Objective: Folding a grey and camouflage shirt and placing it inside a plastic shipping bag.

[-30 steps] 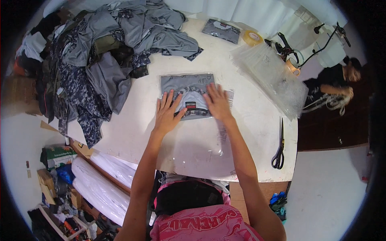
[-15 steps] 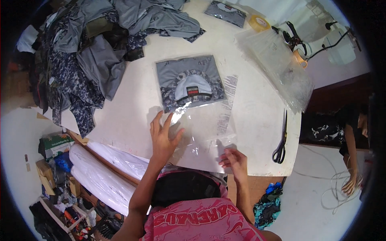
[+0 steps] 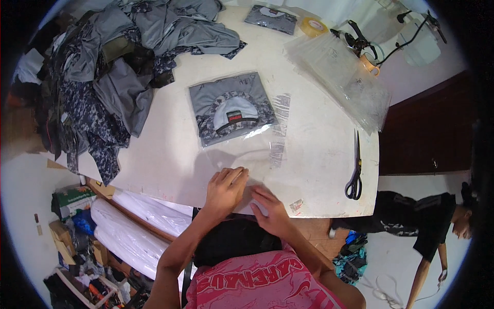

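A folded grey shirt with a camouflage collar [image 3: 216, 96] lies inside a clear plastic bag [image 3: 260, 130] on the white table. Just below the bag, my left hand [image 3: 225, 192] hovers over or rests on the table near its front edge, fingers stretched side by side and pointing right. Close to its right, my right hand [image 3: 269, 210] has its fingers extended and the thumb apart. Nothing shows in either hand. Where the bag's transparent lower end stops is hard to make out against the white surface.
Grey and camouflage garments [image 3: 123, 82] are heaped at the left. Black scissors [image 3: 354, 175] lie near the right edge, below clear bags [image 3: 345, 77]. Yellow tape [image 3: 314, 27] and another packed shirt [image 3: 270, 19] sit at the back. A person [image 3: 411, 221] bends over at the right.
My left hand has come off the bag's lower part and moved right and nearer me. My right hand has moved left beside it. The person at right has shifted further into view.
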{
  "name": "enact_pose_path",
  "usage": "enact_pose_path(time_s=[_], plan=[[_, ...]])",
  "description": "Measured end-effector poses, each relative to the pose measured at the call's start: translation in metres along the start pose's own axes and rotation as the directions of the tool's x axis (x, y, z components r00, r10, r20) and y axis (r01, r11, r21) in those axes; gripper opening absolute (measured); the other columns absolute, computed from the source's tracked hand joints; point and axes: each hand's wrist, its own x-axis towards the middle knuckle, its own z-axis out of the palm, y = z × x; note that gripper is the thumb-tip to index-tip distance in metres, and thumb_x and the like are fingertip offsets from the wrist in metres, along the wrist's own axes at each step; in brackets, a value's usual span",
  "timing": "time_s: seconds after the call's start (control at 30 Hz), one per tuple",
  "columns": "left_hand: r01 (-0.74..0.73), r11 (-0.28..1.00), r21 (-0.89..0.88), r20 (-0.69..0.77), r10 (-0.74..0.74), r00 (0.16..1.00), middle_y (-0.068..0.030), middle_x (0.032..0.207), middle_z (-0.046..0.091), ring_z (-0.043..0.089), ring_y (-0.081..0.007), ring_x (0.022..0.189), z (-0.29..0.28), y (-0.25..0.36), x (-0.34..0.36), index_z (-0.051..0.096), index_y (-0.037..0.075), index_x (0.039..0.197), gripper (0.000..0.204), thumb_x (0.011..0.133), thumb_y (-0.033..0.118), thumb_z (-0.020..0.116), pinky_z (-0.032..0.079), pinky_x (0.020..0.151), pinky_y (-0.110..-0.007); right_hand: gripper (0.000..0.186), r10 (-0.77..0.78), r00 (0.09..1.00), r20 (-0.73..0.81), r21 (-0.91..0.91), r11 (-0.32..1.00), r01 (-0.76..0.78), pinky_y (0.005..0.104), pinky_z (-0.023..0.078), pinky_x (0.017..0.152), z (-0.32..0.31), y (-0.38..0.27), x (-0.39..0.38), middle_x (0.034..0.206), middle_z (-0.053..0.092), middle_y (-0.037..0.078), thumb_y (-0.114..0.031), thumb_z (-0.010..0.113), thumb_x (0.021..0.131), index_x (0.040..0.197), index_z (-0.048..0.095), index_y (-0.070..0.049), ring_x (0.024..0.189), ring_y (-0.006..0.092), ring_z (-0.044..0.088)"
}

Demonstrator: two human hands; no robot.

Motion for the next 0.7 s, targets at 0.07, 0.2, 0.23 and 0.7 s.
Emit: enact_pose_path(time_s=[0.07, 0.2, 0.23, 0.7], plan=[[-0.029, 0.999, 0.014, 0.01, 0.029, 1.0, -0.0086, 0.103, 0.067, 0.064, -0.0284, 0.086, -0.005, 0.015, 0.001, 0.07, 0.002, 0.1, 0.02, 0.081, 0.007, 0.068, 0.053, 0.072, -0.038, 0.037, -0.083, 0.997, -0.006, -0.091, 0.992, 0.082, 0.0484, 0.039, 0.109, 0.003, -0.004, 0.016, 0.141, 0.048, 0.024, -0.002, 0.063, 0.086, 0.122, 0.06, 0.006, 0.135, 0.0438, 0.042], [-0.067, 0.998, -0.015, 0.017, 0.067, 0.998, -0.0077, 0.1, 0.066, 0.063, -0.0268, 0.081, -0.01, 0.036, 0.006, 0.07, 0.002, 0.101, 0.021, 0.081, 0.006, 0.067, 0.054, 0.066, -0.037, 0.048, -0.203, 0.971, -0.128, -0.36, 0.922, 0.145, 0.0497, 0.031, 0.114, 0.011, 0.017, 0.054, 0.152, 0.036, 0.023, -0.004, 0.058, 0.09, 0.136, 0.049, 0.006, 0.142, 0.0458, 0.031], [-0.074, 0.997, -0.011, 0.029, 0.074, 0.997, -0.0076, 0.098, 0.065, 0.062, -0.0254, 0.08, -0.013, 0.041, 0.008, 0.071, 0.001, 0.101, 0.023, 0.078, 0.005, 0.069, 0.053, 0.065, -0.036, 0.052, -0.236, 0.961, -0.147, -0.45, 0.881, 0.148, 0.0503, 0.029, 0.115, 0.011, 0.026, 0.06, 0.154, 0.032, 0.024, -0.005, 0.057, 0.091, 0.139, 0.044, 0.007, 0.143, 0.0473, 0.028], [-0.134, 0.986, -0.103, 0.091, 0.143, 0.985, -0.0066, 0.093, 0.064, 0.062, -0.0225, 0.078, -0.003, 0.056, -0.002, 0.069, 0.0, 0.1, 0.031, 0.07, -0.003, 0.071, 0.053, 0.062, -0.033, 0.047, 0.135, 0.887, -0.441, -0.25, 0.931, -0.265, 0.0511, 0.033, 0.11, 0.0, 0.045, 0.135, 0.148, 0.034, 0.032, -0.023, 0.051, 0.099, 0.133, 0.052, 0.008, 0.129, 0.0485, 0.04]])
